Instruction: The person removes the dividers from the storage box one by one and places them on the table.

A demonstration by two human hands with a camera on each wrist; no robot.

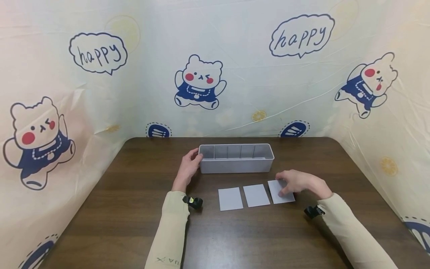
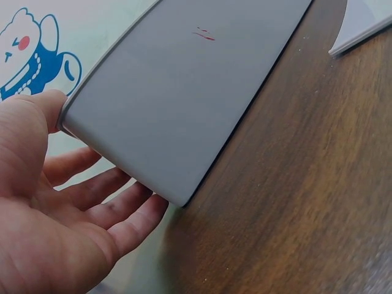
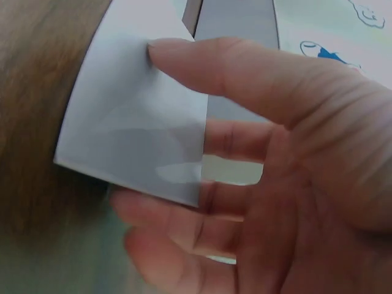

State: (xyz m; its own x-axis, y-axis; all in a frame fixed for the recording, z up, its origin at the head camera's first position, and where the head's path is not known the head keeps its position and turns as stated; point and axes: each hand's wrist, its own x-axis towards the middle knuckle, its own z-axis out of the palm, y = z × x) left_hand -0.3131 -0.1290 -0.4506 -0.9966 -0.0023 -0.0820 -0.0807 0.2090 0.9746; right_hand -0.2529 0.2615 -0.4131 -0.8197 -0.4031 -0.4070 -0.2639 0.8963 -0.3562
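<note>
A long grey box [image 1: 235, 167] with upright dividers stands on the table. My left hand [image 1: 188, 168] grips its left end, the thumb at the top rim and the fingers along the end wall in the left wrist view. Three white square cards lie in a row in front of the box: a left card [image 1: 230, 198], a middle card [image 1: 256, 195] and a right card [image 1: 276, 197]. My right hand [image 1: 300, 181] pinches the right card. In the right wrist view the thumb presses on the card's face [image 3: 141, 122], and the fingers reach behind its edge, their tips partly hidden.
The brown wooden table [image 1: 235, 239] has rounded far corners. A pale curtain [image 1: 242, 86] printed with bears and the word "happy" surrounds it at the back and sides. A small black camera [image 1: 193, 202] sits at the left wrist, another camera [image 1: 314, 212] at the right.
</note>
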